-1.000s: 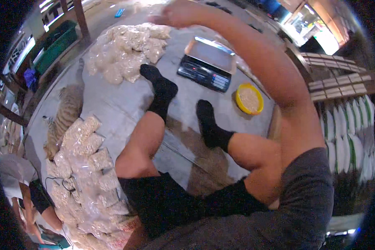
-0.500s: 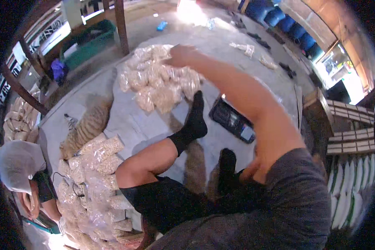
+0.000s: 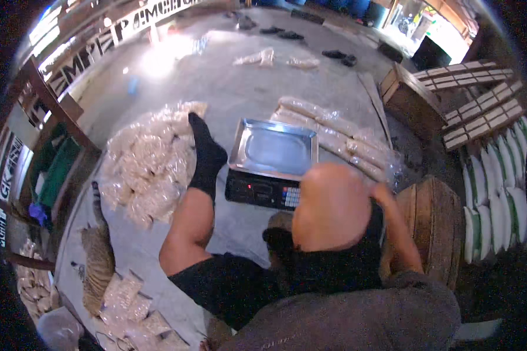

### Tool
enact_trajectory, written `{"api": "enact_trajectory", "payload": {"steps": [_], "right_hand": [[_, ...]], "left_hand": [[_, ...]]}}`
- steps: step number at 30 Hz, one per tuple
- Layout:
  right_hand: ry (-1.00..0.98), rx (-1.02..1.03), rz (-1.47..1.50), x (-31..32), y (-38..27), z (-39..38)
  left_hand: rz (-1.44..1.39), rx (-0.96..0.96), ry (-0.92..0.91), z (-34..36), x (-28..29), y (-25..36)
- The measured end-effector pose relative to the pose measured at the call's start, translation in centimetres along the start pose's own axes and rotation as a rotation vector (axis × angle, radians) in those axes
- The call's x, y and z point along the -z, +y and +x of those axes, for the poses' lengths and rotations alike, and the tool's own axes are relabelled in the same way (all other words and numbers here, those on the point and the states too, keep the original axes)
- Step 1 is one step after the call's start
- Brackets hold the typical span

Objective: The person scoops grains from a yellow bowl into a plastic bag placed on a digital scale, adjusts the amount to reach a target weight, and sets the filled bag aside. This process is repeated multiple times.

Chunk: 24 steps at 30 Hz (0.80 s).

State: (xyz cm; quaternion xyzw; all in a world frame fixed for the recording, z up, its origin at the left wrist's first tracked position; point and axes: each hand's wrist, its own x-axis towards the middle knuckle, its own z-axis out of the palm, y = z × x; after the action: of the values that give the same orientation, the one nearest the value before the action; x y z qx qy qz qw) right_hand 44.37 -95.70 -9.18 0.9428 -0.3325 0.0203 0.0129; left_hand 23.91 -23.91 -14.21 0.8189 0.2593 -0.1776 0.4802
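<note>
My right hand point(image 3: 383, 194) is beside my bent right knee, close to the near end of long clear plastic bags point(image 3: 357, 149) of pale contents. The knee partly covers it, so its fingers cannot be made out. At the lower edge, a little of my left arm point(image 3: 218, 334) shows by my thigh; that hand is mostly cut off. In front of my right knee stands a digital scale point(image 3: 257, 190) with a bare steel tray point(image 3: 272, 147), a keypad and a small red light. Left of it lies a heap of filled clear plastic bags point(image 3: 149, 158), with my left foot against its edge.
A striped cat point(image 3: 98, 263) stretches out at the left, above more filled bags point(image 3: 129, 304). Another person's pale head covering point(image 3: 61, 329) shows at the lower left. Right are a wooden block point(image 3: 427, 228), a wooden crate point(image 3: 407, 99) and stacked white-and-green sacks point(image 3: 498, 205).
My right arm has drawn back from over the bag heap to beside my right knee. The view has swung right, bringing the whole scale and the long bags into sight.
</note>
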Motion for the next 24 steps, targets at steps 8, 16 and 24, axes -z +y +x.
{"api": "enact_trajectory", "payload": {"steps": [8, 16, 24], "right_hand": [[-0.382, 0.012, -0.026, -5.8, 9.6, -11.7], [-0.419, 0.098, 0.052, -6.7, 7.1, -9.9], [-0.608, 0.205, 0.217, -5.1, 6.9, -6.7]], "left_hand": [[0.092, -0.124, 0.027, 4.6, -2.8, 3.8], [0.210, -0.334, 0.012, 10.5, -4.9, 8.9], [0.296, -0.493, 0.028, 13.6, -6.8, 13.2]]}}
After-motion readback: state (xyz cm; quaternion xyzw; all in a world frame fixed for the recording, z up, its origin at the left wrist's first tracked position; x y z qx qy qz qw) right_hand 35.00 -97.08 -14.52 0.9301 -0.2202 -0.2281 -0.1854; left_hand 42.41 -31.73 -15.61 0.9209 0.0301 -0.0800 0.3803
